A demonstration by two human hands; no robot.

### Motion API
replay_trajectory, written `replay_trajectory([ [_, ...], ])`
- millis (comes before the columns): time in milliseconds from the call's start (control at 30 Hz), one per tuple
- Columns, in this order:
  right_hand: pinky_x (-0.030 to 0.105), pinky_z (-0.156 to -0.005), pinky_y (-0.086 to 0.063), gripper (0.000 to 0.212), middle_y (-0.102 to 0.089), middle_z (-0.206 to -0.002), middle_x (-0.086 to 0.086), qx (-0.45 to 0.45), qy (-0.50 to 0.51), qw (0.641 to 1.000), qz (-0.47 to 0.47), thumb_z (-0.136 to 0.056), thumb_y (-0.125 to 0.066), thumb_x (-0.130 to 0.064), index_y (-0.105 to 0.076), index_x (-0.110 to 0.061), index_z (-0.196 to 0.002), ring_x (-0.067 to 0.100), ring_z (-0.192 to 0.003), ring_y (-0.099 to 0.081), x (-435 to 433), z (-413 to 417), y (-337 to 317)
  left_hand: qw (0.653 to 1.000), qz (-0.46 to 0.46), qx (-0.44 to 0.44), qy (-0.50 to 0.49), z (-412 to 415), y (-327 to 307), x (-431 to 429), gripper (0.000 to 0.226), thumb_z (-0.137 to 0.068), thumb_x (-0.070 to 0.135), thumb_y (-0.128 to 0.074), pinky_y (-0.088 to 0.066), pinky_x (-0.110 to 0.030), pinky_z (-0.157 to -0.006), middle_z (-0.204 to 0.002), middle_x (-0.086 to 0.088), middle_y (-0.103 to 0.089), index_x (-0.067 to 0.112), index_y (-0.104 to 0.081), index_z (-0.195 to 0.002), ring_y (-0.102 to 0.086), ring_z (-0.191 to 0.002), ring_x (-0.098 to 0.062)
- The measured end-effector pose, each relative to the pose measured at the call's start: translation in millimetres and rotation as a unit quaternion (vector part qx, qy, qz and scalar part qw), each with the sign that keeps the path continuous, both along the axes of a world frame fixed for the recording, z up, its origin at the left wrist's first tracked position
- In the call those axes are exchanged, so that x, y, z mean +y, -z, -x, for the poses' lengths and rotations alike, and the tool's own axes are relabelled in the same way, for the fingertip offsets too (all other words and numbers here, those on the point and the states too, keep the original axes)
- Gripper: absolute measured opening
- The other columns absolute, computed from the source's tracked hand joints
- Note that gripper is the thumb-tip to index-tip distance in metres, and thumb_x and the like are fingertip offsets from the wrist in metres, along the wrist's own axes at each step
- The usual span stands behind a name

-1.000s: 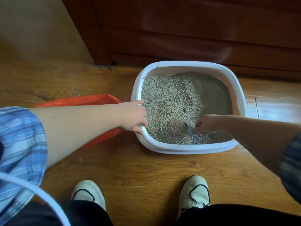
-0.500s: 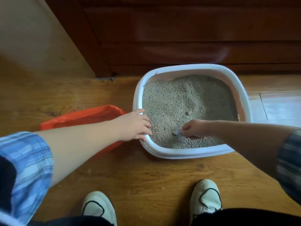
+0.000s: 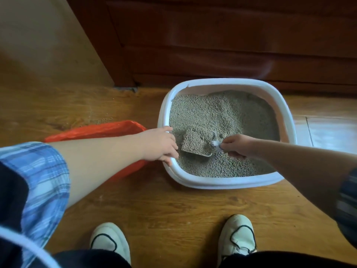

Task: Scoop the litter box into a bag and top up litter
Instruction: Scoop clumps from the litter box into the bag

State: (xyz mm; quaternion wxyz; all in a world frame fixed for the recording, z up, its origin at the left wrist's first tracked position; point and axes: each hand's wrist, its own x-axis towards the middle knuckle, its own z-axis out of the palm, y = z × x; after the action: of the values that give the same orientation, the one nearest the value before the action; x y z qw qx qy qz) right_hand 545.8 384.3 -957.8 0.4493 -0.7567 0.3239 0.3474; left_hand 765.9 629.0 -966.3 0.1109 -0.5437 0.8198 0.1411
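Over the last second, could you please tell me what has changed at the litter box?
The right hand, still gripping the handle, has raised the scoop out of the litter and drawn it leftward. The scoop now carries a heap of litter. The left hand still holds the left rim of the litter box, and the orange bag stays beside the box.

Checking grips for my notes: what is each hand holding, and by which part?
The right hand grips the scoop by its handle. The left hand holds the litter box by its near-left rim.
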Motion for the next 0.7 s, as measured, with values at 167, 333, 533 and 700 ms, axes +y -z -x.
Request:
replay_trajectory([
  [167,0.024,-0.045,-0.03,0.029,-0.05,-0.055,-0.001,-0.028,0.054,0.998,-0.016,-0.101,-0.056,-0.031,-0.06,-0.016,-0.077,0.012,-0.044,-0.039,-0.3,-4.3,-10.3,0.999,0.05,0.006,0.018,-2.3,6.1,2.2,0.058,-0.088,0.066,-0.022,-0.01,-0.041,-0.11,-0.107,0.015,-0.07,0.037,-0.069,-0.108,-0.059,-0.113,-0.015],
  [333,0.024,-0.044,-0.028,0.029,-0.049,-0.055,0.0,-0.042,0.074,0.996,-0.03,-0.1,-0.058,-0.033,-0.06,-0.014,-0.078,0.014,-0.044,-0.037,0.7,-5.9,-11.8,0.999,0.043,0.016,0.015,-2.9,2.7,1.7,0.06,-0.088,0.067,-0.021,-0.008,-0.04,-0.111,-0.108,0.016,-0.07,0.038,-0.069,-0.11,-0.059,-0.113,-0.015],
  [533,0.021,-0.042,-0.031,0.029,-0.049,-0.051,-0.003,-0.057,0.098,0.994,0.006,-0.099,-0.061,-0.028,-0.062,-0.015,-0.072,0.01,-0.04,-0.039,0.9,-7.2,-11.0,0.999,0.044,0.016,0.008,-3.3,6.8,0.8,0.056,-0.089,0.068,-0.025,-0.011,-0.041,-0.11,-0.104,0.017,-0.071,0.038,-0.069,-0.106,-0.061,-0.11,-0.014],
  [700,0.021,-0.042,-0.033,0.028,-0.05,-0.051,-0.004,-0.053,0.114,0.992,0.025,-0.099,-0.061,-0.029,-0.064,-0.014,-0.075,0.009,-0.039,-0.04,-0.6,-9.6,-11.7,1.0,0.007,0.017,-0.01,-2.6,5.3,-0.3,0.047,-0.092,0.067,-0.037,-0.006,-0.04,-0.114,-0.118,0.016,-0.067,0.038,-0.066,-0.116,-0.053,-0.122,-0.014],
])
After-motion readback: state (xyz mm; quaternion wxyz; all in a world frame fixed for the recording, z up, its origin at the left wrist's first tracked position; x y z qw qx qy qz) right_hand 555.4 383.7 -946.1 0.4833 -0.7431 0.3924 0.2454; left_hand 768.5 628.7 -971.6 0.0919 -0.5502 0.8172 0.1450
